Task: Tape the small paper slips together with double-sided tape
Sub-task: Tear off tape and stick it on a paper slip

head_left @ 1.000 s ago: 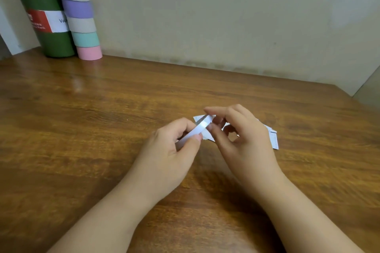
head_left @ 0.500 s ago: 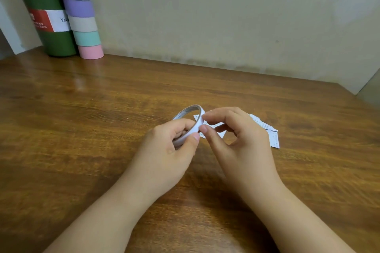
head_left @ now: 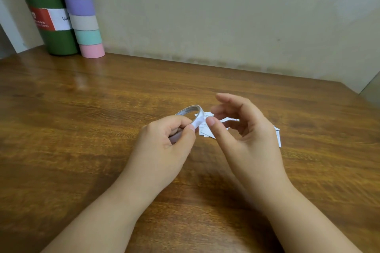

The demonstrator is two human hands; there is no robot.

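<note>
My left hand (head_left: 164,146) grips a thin white roll of double-sided tape (head_left: 193,116), holding it tilted above the wooden table (head_left: 82,129). My right hand (head_left: 244,135) hovers just right of the roll with its fingers loosely spread and blurred; the thumb tip is close to the roll's edge, and I cannot tell whether it touches. Several small white paper slips (head_left: 207,131) lie on the table under and behind my right hand, partly hidden by it, with one slip's end (head_left: 278,137) showing at its right.
A green bottle (head_left: 49,16) with a red and white label stands at the back left corner, next to a tall tube (head_left: 82,12) striped teal, grey, purple and pink. A pale wall (head_left: 226,16) runs behind the table.
My right hand has let go of the roll's edge and opened, its fingers lifting up and right. My left hand has kept the roll, which tilted from edge-on to show its ring.
</note>
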